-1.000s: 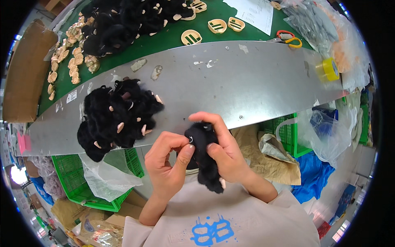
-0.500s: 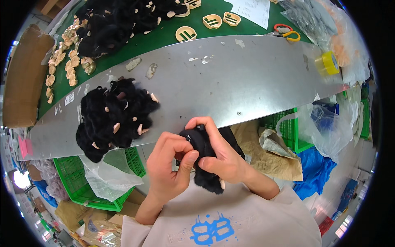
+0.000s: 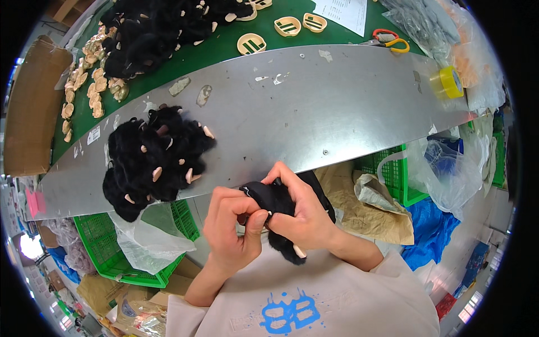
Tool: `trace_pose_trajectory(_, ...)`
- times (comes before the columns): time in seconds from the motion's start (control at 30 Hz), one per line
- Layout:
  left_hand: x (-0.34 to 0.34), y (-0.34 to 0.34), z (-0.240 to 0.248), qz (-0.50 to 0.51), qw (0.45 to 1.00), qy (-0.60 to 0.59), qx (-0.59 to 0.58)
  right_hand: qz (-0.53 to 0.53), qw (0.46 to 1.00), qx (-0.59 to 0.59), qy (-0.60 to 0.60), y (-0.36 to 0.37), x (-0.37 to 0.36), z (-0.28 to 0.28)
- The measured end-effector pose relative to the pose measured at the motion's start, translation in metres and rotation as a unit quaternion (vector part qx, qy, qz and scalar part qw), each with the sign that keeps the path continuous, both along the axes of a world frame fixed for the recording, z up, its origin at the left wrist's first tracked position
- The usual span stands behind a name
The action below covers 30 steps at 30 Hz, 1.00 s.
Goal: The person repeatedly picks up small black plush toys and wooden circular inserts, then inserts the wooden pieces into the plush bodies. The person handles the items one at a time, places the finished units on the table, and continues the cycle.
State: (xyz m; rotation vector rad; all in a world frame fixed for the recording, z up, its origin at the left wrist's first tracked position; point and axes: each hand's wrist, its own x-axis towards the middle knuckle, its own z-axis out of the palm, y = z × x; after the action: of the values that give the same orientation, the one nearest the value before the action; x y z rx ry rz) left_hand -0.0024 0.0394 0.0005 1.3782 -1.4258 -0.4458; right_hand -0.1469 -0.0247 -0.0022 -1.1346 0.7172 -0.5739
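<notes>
Grey metal worktop [image 3: 314,106] spans my remote feed, a furry black pile [image 3: 151,163] toward its left end. Just off its near edge, I see the left hand [image 3: 231,227] pinching and the right hand [image 3: 306,222] clamped round one black furry piece [image 3: 285,247].

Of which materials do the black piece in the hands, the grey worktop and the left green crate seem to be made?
Black piece: probably synthetic fur, soft and matte, judging by its fuzzy lower end; the upper part looks smoother, perhaps cloth.
Grey worktop: likely sheet metal with a dull sheen, given its broad, soft reflections.
Green crate: apparently moulded plastic, slightly glossy; its walls form a regular open grid.
</notes>
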Motion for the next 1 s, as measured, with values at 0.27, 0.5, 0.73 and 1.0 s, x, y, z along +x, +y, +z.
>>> trace_pose_trajectory(0.27,-0.005,0.001,0.003,-0.002,1.0,0.002,0.003,-0.043,0.998,-0.036,-0.031,0.003,-0.001,-0.005)
trace_pose_trajectory(0.5,-0.004,0.0,-0.003,0.012,0.994,0.108,0.029,-0.018,0.999,-0.02,0.025,0.001,-0.004,-0.001)
trace_pose_trajectory(0.73,0.017,-0.002,0.001,-0.068,0.995,0.024,0.072,-0.001,0.997,-0.068,0.029,-0.008,-0.007,-0.001)
trace_pose_trajectory(1.0,0.014,-0.005,0.0,-0.08,0.989,0.115,0.046,0.043,0.998,-0.004,-0.051,-0.009,-0.001,0.004)
